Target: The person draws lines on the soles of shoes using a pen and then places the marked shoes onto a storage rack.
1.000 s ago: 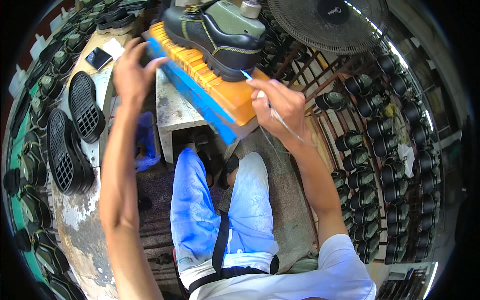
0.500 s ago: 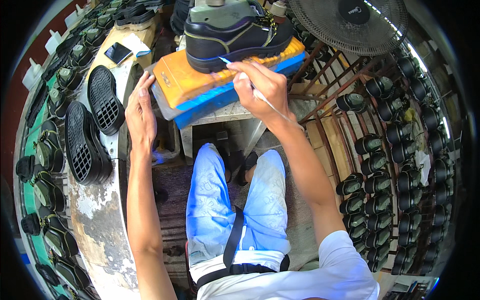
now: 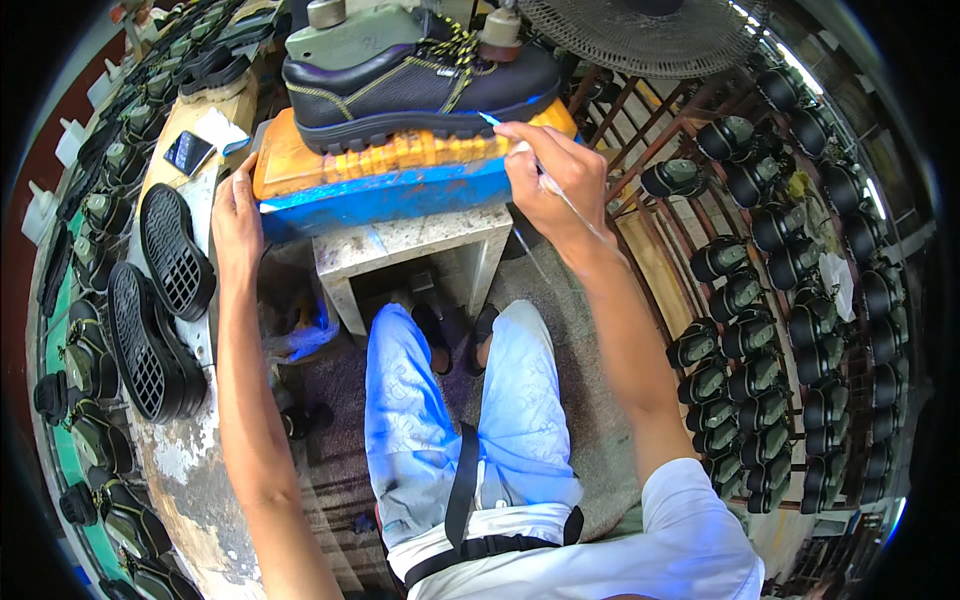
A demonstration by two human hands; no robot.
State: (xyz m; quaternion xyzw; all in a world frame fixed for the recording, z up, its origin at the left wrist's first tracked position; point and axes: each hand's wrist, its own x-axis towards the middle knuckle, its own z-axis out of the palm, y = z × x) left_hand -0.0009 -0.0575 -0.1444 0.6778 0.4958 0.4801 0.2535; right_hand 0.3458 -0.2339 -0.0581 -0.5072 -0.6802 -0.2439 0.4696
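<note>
A black work shoe [image 3: 385, 95] with yellow stitching and a green form inside sits on an orange pad with yellow ribs [image 3: 290, 155], above a blue base [image 3: 380, 200]. Its toe points right. My right hand [image 3: 555, 175] pinches a slim pen-like tool [image 3: 492, 121], whose bluish tip meets the sole edge toward the forefoot. Something like a thin pale cord trails from it along my wrist. My left hand [image 3: 237, 215] lies with fingers stretched against the left end of the blue base and holds nothing. Metal cylinders press down on the shoe from above.
Two black soles [image 3: 178, 255] lie on the worn bench at left, near a phone [image 3: 188, 153] and white paper. Racks of black shoes [image 3: 740, 255] stand at right. A fan [image 3: 645, 40] is behind them, and a white stool [image 3: 415, 240] supports the base.
The shoe and its base have swung from a slant to nearly level and shifted left in view. My right hand has moved along the sole toward the toe. My left hand stays at the base's end.
</note>
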